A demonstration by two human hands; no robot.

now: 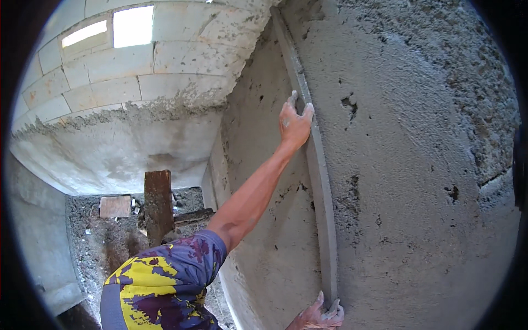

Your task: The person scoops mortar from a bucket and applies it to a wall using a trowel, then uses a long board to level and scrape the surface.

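Note:
A long, narrow straightedge [323,214], grey with mortar, stands nearly upright against the plastered wall [396,165]; the wide lens makes it look bowed. My left hand [296,124], arm stretched up, grips its upper part with thumb and fingers at opposite edges. Down at the lower end, my right hand [320,317] is closed around the bar, its fingers whitened with mortar. Most of the right forearm is out of the picture. The wet grey plaster on either side of the bar shows small pits and gaps, such as a dark hole [350,104] right of my left hand.
Rougher plaster [489,82] covers the upper right wall. At left, a pale block wall [104,71] has two bright openings above a smooth grey band. Below lie an upright brown wooden plank [158,203], a reddish brick [115,207] and a rubble-strewn floor [104,242].

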